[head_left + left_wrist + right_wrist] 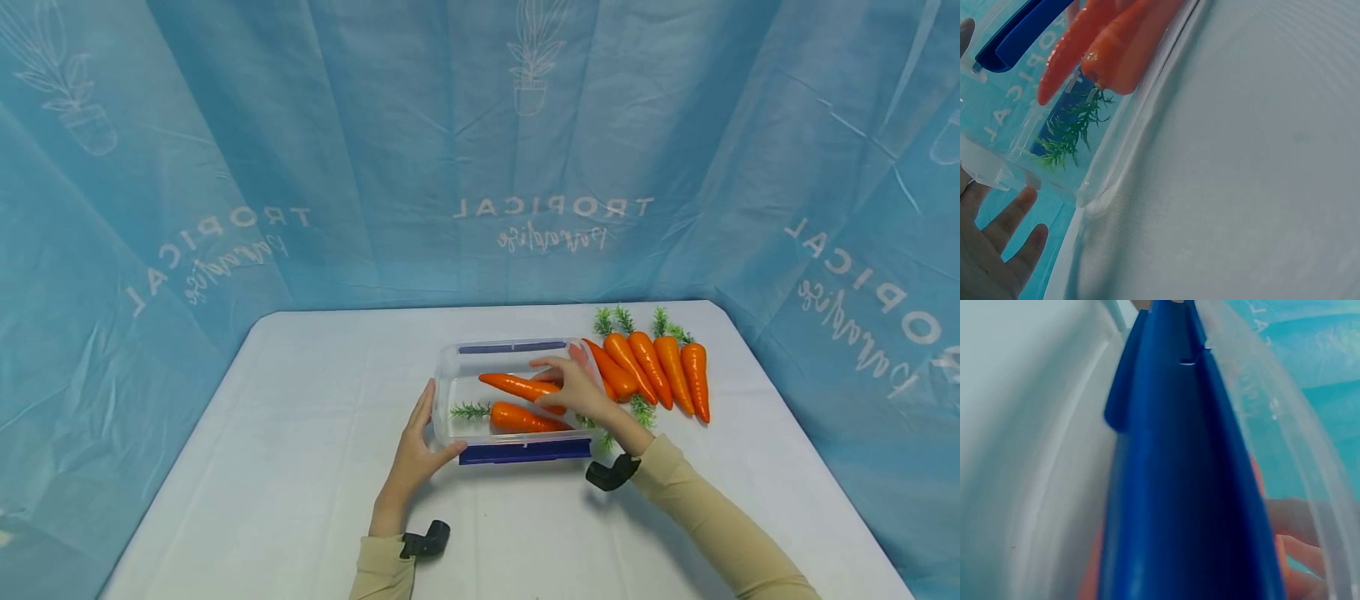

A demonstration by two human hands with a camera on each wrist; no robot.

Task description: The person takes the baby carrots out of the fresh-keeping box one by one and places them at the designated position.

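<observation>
A clear plastic container (444, 400) with a blue clip (525, 452) along its near side stands mid-table. My left hand (414, 457) rests at its left end, thumb by the near corner and fingers fairly straight along the end wall. In the left wrist view, spread fingertips (1025, 199) show beside the wall. Inside the container lies one carrot (517, 418), green top to the left. Over it my right hand (576, 393) reaches in and pinches a second carrot (508, 384) near its right end, the tip pointing left. The blue clip hides most of that grip in the right wrist view.
Right of the container lies a group of several carrots (678, 375), most with green tops (660, 321) toward the far edge. Some lie close against the container's right end. The white table (315, 417) has a blue printed curtain (390, 167) behind and at both sides.
</observation>
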